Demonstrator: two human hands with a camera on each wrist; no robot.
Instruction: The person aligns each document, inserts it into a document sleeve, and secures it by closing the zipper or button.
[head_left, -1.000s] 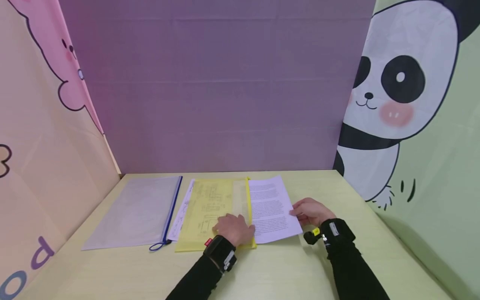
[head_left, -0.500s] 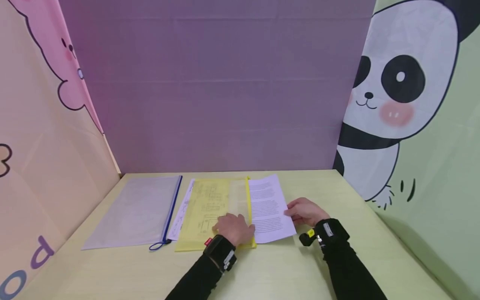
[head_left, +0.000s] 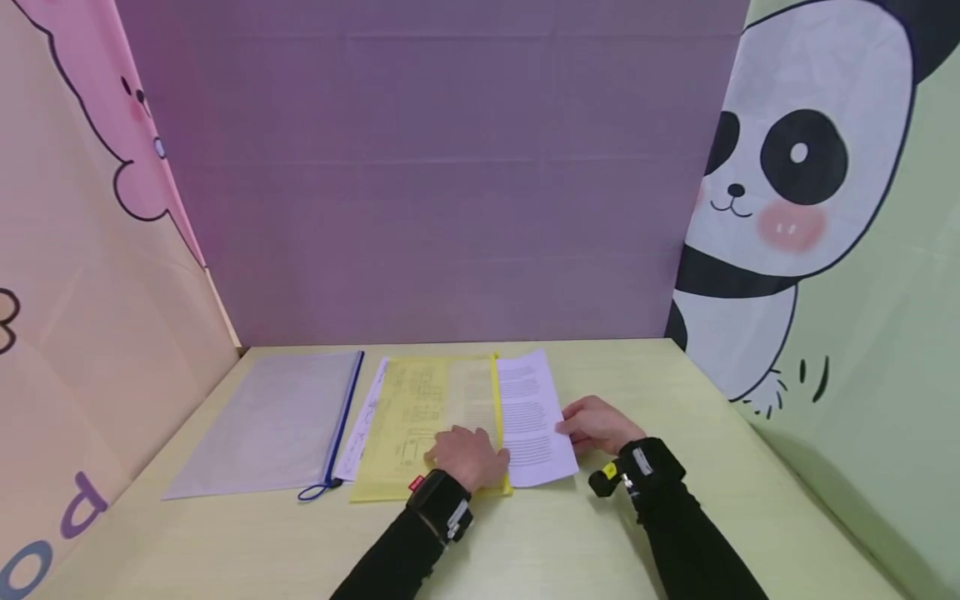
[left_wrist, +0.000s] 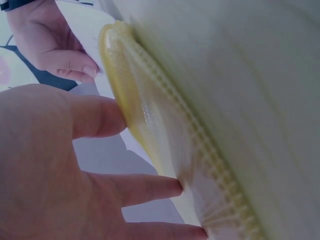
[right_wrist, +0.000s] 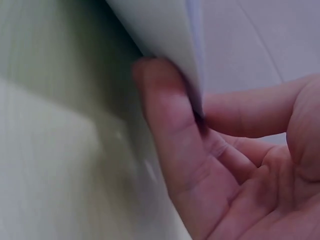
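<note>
A translucent yellow zip pouch (head_left: pixel 412 425) lies mid-table, its zipper edge on the right and gaping in the left wrist view. Printed paper (head_left: pixel 532 425) reaches partway into that mouth, and its inserted part shows faintly through the plastic. My left hand (head_left: pixel 468 460) rests on the pouch near the zipper; in the left wrist view its extended fingers (left_wrist: pixel 145 190) touch the upper layer. With my right hand (head_left: pixel 600 425) I pinch the paper's right edge between thumb and fingers, as the right wrist view shows. The paper's near right corner is slightly raised off the table.
A clear pouch (head_left: pixel 262 425) with a blue zipper and a pull loop lies at the left. Another printed sheet (head_left: pixel 358 433) sticks out under the yellow pouch's left side. A purple backdrop (head_left: pixel 450 167) stands behind the wooden table (head_left: pixel 262 550), with patterned side panels.
My right hand has moved left with the paper, which has slid further into the yellow pouch. The left hand stays in place on the pouch.
</note>
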